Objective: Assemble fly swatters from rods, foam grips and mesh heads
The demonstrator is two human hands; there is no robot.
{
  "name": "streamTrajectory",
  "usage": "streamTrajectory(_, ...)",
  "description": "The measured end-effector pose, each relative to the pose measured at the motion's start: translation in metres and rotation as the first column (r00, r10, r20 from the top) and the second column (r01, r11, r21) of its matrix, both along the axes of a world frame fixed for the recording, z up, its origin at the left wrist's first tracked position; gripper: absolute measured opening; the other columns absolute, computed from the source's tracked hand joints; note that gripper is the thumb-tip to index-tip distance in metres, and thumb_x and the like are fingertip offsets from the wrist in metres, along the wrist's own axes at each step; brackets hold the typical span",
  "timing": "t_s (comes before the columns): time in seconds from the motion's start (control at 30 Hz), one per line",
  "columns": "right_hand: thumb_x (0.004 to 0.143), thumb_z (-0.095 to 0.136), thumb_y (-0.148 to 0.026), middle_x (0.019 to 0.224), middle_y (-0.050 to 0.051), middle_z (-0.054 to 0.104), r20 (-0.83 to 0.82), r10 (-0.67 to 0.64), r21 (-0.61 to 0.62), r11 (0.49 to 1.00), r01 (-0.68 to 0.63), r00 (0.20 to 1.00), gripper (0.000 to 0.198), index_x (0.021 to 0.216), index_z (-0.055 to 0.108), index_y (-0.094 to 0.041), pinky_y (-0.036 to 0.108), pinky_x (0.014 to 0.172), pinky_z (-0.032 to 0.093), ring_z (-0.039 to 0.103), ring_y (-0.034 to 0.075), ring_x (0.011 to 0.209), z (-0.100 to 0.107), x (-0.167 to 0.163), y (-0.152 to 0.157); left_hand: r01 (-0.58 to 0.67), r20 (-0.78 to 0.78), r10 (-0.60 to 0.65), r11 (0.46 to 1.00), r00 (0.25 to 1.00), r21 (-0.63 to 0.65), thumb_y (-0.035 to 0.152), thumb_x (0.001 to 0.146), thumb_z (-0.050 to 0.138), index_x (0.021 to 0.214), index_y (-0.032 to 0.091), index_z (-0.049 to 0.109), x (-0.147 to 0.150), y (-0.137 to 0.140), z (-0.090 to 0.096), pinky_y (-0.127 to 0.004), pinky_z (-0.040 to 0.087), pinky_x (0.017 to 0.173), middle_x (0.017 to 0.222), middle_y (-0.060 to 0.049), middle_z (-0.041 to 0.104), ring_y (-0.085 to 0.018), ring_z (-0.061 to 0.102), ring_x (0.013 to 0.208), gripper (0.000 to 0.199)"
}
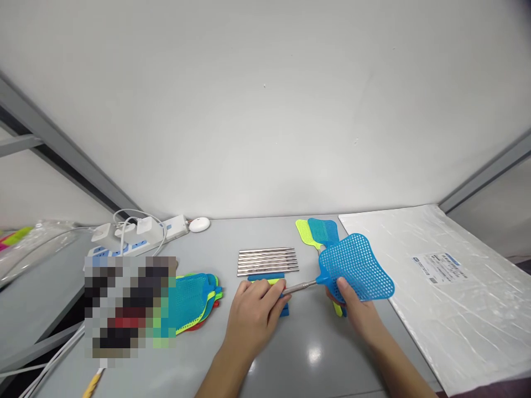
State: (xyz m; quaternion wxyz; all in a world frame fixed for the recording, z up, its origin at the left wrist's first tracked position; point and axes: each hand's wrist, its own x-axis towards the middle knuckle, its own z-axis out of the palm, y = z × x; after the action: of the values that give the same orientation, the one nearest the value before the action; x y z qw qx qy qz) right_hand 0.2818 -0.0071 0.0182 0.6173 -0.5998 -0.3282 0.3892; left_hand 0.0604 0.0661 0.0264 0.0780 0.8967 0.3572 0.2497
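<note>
A blue fly swatter [357, 268] with a metal shaft is held across both hands above the table. My left hand [251, 316] is closed round its handle end, which the fingers mostly hide. My right hand [360, 314] pinches the perforated head, thumb on top and fingers underneath. Beneath and behind my left hand lie blue and yellow-green handle pieces [266, 276], partly covered. Just beyond them is a row of several metal rods [267, 261]. Behind the held swatter lie a yellow-green swatter [306, 232] and a teal-blue swatter [324, 231].
Several swatter heads [191, 301] are stacked at left beside a pixelated area [130, 307]. A power strip [176, 226] with plugs and cables and a white oval device [199, 224] sit by the wall. White wrapped sheeting [468, 320] covers the right side.
</note>
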Motion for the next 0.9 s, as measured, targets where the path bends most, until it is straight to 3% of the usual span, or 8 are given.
streamTrajectory(0.1,0.076,0.068,-0.056,0.079,0.004,0.064,-0.032,-0.027,-0.038,0.999,0.026,0.999,0.034,0.077,0.062,-0.022,0.035,0.070,0.053,0.060,0.022,0.075,0.006,-0.004,0.002,-0.003,-0.015,0.004,0.999,1.000,0.035,0.030,0.097,0.046,0.114,0.023,0.061,0.002,-0.006,0.000,-0.031,0.033,0.065,0.081,-0.002,0.064,-0.017,0.056,0.072,0.024)
streamTrajectory(0.2,0.079,0.066,-0.056,0.071,0.002,0.061,-0.011,0.072,-0.047,0.996,-0.073,0.997,0.036,0.071,0.060,-0.021,0.032,0.069,0.052,0.057,0.018,0.067,0.014,-0.005,0.002,-0.022,-0.009,0.022,0.999,1.000,0.046,0.031,0.097,0.045,0.111,0.022,0.060,0.006,-0.018,0.000,-0.030,0.035,0.061,0.082,-0.002,0.067,-0.018,0.060,0.071,0.022)
streamTrajectory(0.33,0.082,0.062,-0.055,0.067,0.001,0.057,0.108,0.176,-0.070,0.983,-0.169,0.978,0.039,0.065,0.056,-0.021,0.029,0.067,0.049,0.054,0.017,0.065,0.019,-0.003,0.000,-0.019,0.001,0.019,0.998,1.000,-0.056,0.029,0.099,0.039,0.103,0.021,0.058,0.010,-0.032,0.000,-0.029,0.033,0.052,0.079,0.000,0.069,-0.017,0.063,0.061,0.021)
streamTrajectory(0.47,0.082,0.061,-0.056,0.064,0.000,0.055,0.102,0.192,-0.077,0.980,-0.185,0.976,0.040,0.064,0.055,-0.021,0.028,0.064,0.047,0.052,0.015,0.062,0.026,-0.005,-0.002,-0.043,-0.079,0.030,0.986,0.996,-0.159,0.032,0.100,0.034,0.095,0.022,0.056,0.011,-0.038,0.012,-0.029,0.030,0.051,0.079,-0.001,0.070,-0.019,0.064,0.060,0.024)
streamTrajectory(0.57,0.077,0.065,-0.060,0.060,0.000,0.053,0.036,0.139,-0.098,0.986,-0.135,0.990,0.044,0.060,0.053,-0.021,0.027,0.058,0.044,0.049,0.015,0.058,0.030,-0.011,-0.003,-0.068,-0.154,0.019,0.945,0.988,-0.320,0.035,0.100,0.031,0.089,0.023,0.053,0.012,-0.040,0.027,-0.029,0.027,0.052,0.077,-0.001,0.068,-0.021,0.064,0.062,0.027)
streamTrajectory(0.7,0.077,0.065,-0.060,0.059,-0.001,0.050,-0.031,0.112,-0.092,0.989,-0.114,0.993,0.045,0.059,0.051,-0.021,0.028,0.057,0.043,0.045,0.014,0.057,0.023,-0.020,-0.006,-0.033,-0.088,-0.017,0.841,0.996,-0.541,0.041,0.100,0.030,0.090,0.026,0.050,0.011,-0.046,0.039,-0.027,0.026,0.052,0.076,0.001,0.066,-0.019,0.062,0.066,0.027)
streamTrajectory(0.9,0.078,0.067,-0.051,0.071,0.001,0.058,0.008,0.118,-0.089,0.989,-0.117,0.993,0.034,0.066,0.056,-0.021,0.031,0.071,0.046,0.053,0.018,0.069,0.011,-0.030,-0.012,-0.037,-0.034,0.020,0.795,0.999,-0.605,0.042,0.099,0.029,0.081,0.025,0.046,0.011,-0.056,0.036,-0.027,0.020,0.051,0.067,0.002,0.058,-0.017,0.053,0.058,0.030)
